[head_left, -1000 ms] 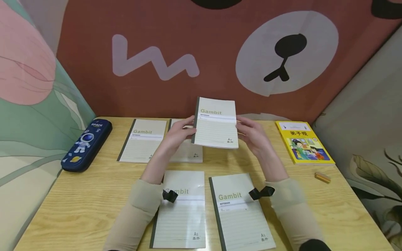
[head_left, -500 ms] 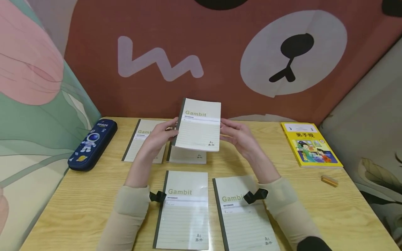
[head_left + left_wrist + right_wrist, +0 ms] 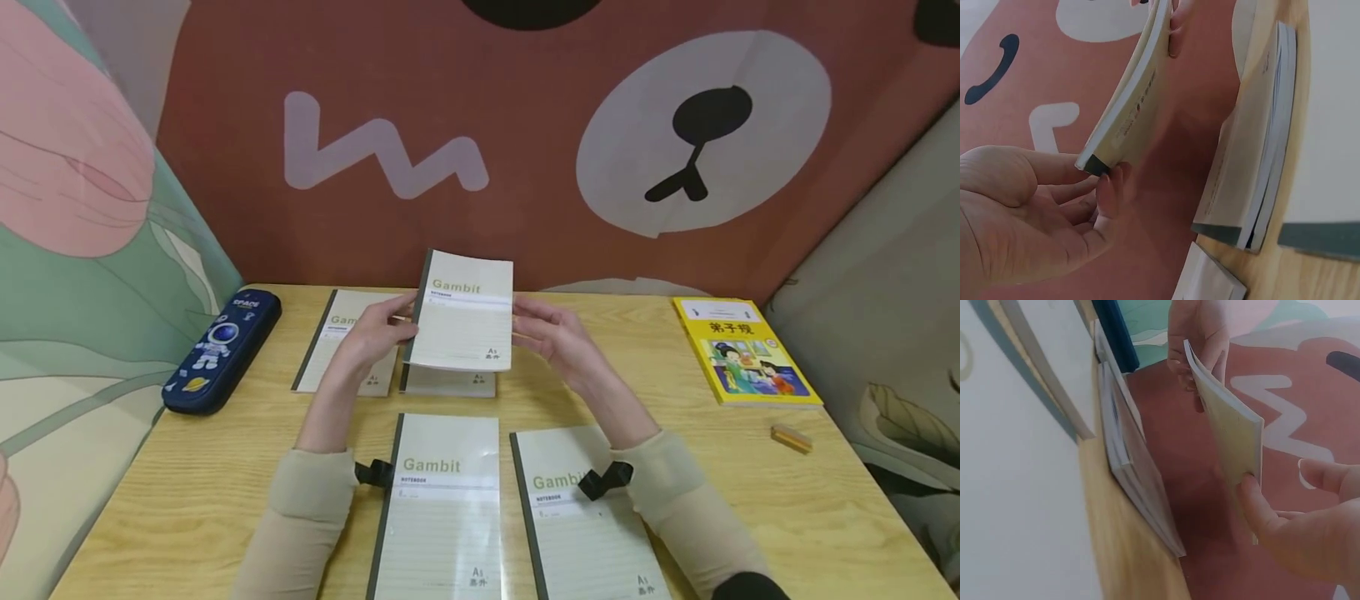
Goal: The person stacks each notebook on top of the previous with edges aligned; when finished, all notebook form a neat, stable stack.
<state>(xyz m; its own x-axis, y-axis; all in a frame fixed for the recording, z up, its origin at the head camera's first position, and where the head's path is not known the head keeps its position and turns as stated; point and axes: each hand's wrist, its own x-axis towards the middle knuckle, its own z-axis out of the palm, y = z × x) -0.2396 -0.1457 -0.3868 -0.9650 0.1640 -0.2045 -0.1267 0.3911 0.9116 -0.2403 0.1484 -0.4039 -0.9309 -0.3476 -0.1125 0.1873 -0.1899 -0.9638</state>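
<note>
A Gambit notebook (image 3: 463, 312) with a dark spine is held up between both hands, tilted, above another notebook (image 3: 450, 385) on the table. My left hand (image 3: 372, 335) pinches its spine edge. In the left wrist view the left hand (image 3: 1041, 212) has its thumb over the cover and fingers beneath. On the opposite edge is my right hand (image 3: 558, 340), fingers extended. The right wrist view shows one fingertip (image 3: 1250, 487) of that hand against the notebook's underside, while another digit stands apart from the cover. Below, in the left wrist view, lies a stack of notebooks (image 3: 1241, 169).
One more notebook (image 3: 322, 346) lies back left, partly behind the left hand. In front lie a notebook (image 3: 442, 517) and a slanted notebook (image 3: 585, 533). A blue pencil case (image 3: 222, 350) is far left; a yellow book (image 3: 746, 354) and small yellow-brown piece (image 3: 791, 439) lie right.
Both hands have carried the notebook leftward and slightly lower, over the back middle notebook. The right thumb side has stayed loose at the edge. The view has shifted slightly.
</note>
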